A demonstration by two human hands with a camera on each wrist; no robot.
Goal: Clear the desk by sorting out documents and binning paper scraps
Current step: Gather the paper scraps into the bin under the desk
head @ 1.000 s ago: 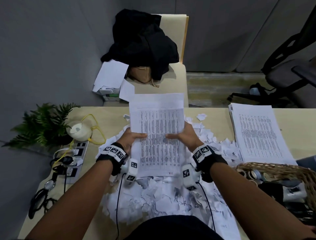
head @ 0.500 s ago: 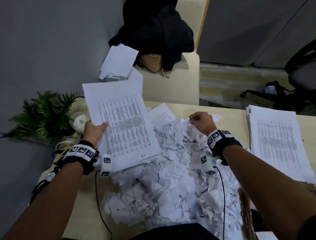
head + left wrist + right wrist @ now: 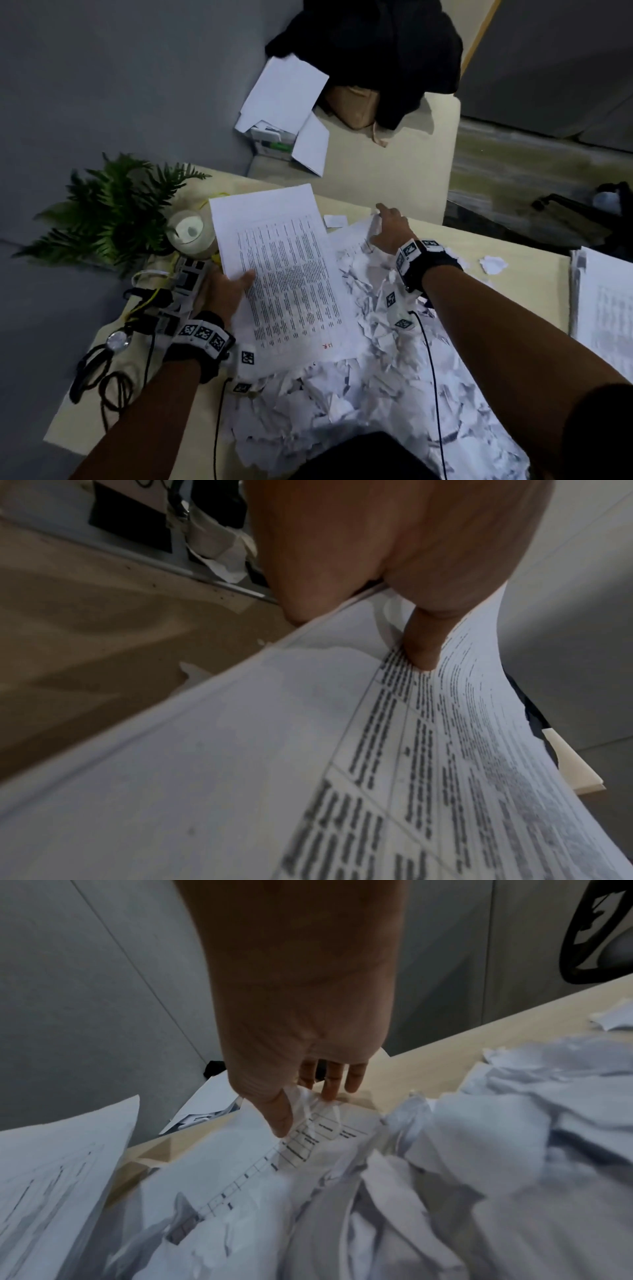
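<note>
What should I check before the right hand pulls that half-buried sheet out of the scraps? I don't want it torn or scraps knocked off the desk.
1. Right hand pinches the buried sheet at its far corner: ok.
2. Sheet free of load: not ok, the paper scraps cover its near part.
3. Corner flat: not ok, it is crumpled between the fingers.
4. Left hand grips the printed stack, clear of the pile: ok.
5. Sheet whole under the scraps: cannot tell.
6. Bin within reach: cannot tell, none in view.
</note>
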